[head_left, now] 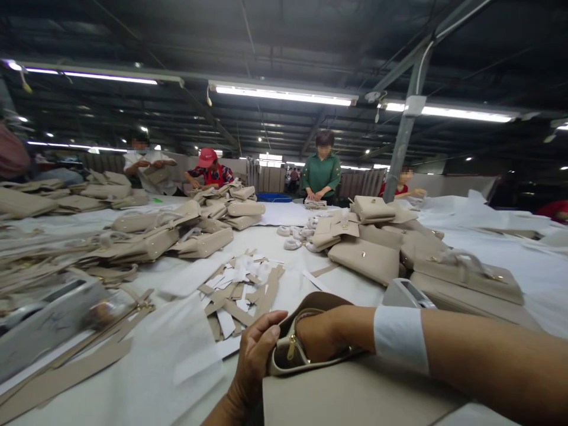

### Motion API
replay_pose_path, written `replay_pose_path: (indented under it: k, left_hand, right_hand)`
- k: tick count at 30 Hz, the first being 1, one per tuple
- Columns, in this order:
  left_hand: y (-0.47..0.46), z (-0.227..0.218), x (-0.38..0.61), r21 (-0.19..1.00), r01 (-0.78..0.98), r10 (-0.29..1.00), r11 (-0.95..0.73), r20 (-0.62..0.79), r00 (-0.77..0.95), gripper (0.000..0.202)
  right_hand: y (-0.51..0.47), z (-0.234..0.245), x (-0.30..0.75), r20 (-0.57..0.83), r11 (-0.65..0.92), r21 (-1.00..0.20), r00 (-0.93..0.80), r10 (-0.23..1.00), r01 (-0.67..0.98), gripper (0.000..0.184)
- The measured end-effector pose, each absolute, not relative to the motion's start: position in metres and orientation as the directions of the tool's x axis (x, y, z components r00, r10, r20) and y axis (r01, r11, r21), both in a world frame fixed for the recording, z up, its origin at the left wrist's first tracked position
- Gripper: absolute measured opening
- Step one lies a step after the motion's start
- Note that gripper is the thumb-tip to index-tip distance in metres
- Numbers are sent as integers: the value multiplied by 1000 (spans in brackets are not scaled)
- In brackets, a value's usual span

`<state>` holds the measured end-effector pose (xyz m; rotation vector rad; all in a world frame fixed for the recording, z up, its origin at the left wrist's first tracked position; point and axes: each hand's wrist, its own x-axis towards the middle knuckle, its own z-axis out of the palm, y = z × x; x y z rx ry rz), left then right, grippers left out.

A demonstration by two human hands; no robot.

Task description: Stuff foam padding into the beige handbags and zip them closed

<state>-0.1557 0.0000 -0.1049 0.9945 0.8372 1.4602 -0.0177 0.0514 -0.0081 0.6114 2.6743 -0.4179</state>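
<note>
A beige handbag (355, 390) is in front of me at the bottom, its mouth open toward the far side and a gold zipper pull (291, 347) showing at the inner edge. My left hand (257, 355) grips the bag's left rim, thumb on the near side of the edge and fingers around it. My right hand (320, 336) reaches down inside the bag up to the wrist, so its fingers are hidden. A white band (400, 338) circles my right forearm.
Beige leather strips and white scraps (235, 296) lie beyond the bag. Handbags are heaped at right (366, 260) and left (151, 242). A grey tape dispenser (53, 319) stands at left. Wrapped handles (293, 239) lie mid-table. Co-workers, one in a green shirt (320, 171), work across the table.
</note>
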Motion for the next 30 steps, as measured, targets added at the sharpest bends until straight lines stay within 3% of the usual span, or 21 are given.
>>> replay_pose_path:
  k: [2,4,9,12,18,22,27,30]
  left_hand:
    - [-2,-103,-154,906,-395,989,-150,136,-64,49]
    - [-3,-101,-153,905,-394,987,-160,137,-84,46]
    - [-6,-95,-152,902,-384,981,-196,176,-88,41]
    - [-6,-95,-152,921,-304,970,-242,239,-48,46]
    - [2,-94,-155,939,-229,962,-255,271,41,51]
    - [8,-97,-158,937,-272,975,-220,220,-30,48]
    - [10,-103,-156,928,-343,990,-144,139,-39,46]
    - [10,-102,-154,926,-357,992,-124,121,-30,47]
  right_hand:
    - [54,-14,-18,-437,906,-119,-840,320,407,16]
    - [52,-17,-14,-433,883,-114,-822,369,456,17]
    - [44,-19,4,-333,754,-256,-787,519,605,11]
    - [47,-25,11,-291,745,-378,-834,468,550,11]
    - [61,-29,-6,-340,669,-528,-852,398,523,8]
    - [58,-18,-15,-247,712,-496,-867,433,497,7]
    - [47,-2,5,-411,543,-331,-636,654,772,15]
    - [49,15,21,-505,464,-446,-643,576,766,8]
